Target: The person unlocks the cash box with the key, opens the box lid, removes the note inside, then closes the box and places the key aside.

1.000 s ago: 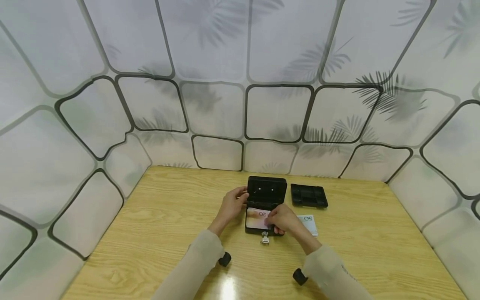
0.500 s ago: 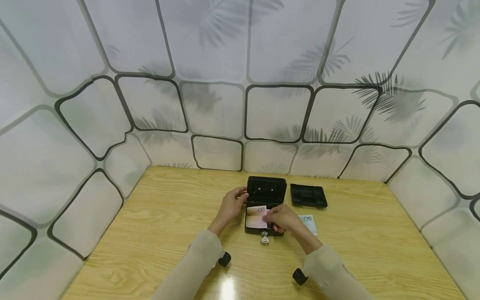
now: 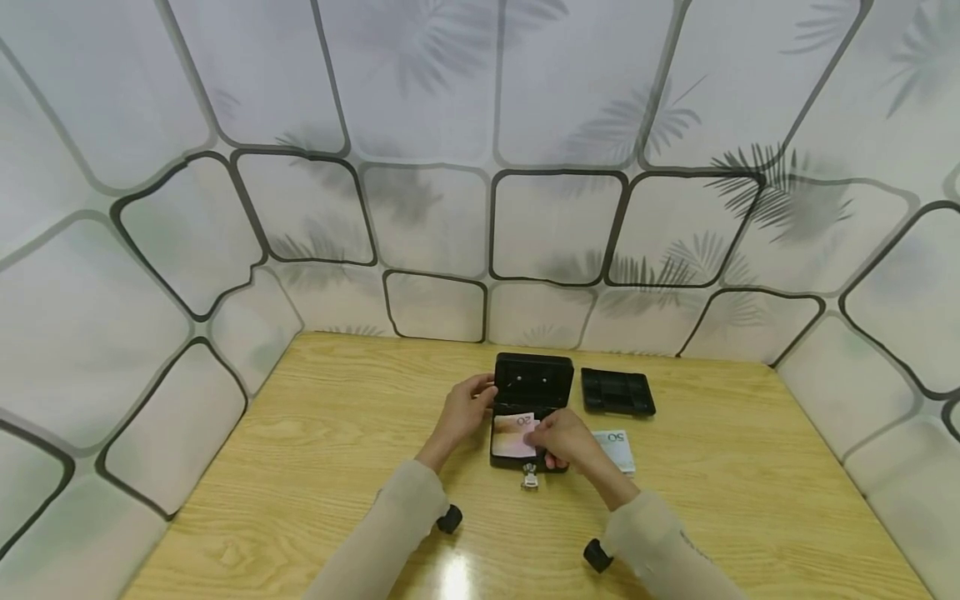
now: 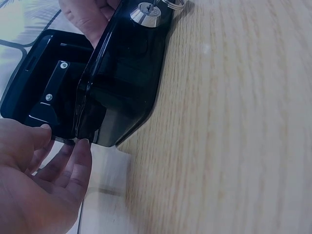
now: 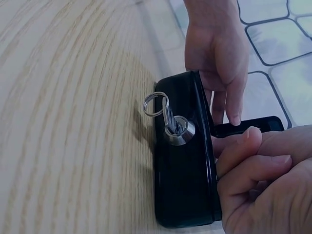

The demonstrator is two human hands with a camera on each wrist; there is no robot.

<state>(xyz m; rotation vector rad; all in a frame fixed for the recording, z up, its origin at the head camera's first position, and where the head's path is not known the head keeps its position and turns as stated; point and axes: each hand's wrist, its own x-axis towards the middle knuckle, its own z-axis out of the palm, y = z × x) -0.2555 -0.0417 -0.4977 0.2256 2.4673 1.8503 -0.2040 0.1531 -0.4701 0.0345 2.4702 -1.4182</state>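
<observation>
Wooden table (image 3: 315, 467): one cash box (image 3: 529, 392), two banknotes; left hand (image 3: 467, 408) is gripping its edge, right hand (image 3: 564, 440) is pinching one banknote (image 3: 513, 435).

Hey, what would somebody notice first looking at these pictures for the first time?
Probably the small black cash box standing open in the middle of the wooden table, with a pinkish banknote inside it. The left hand holds the box's left edge while the right hand pinches the note over it. A key on a ring sits in the front lock, and a black tray and another banknote lie to the right.
</observation>
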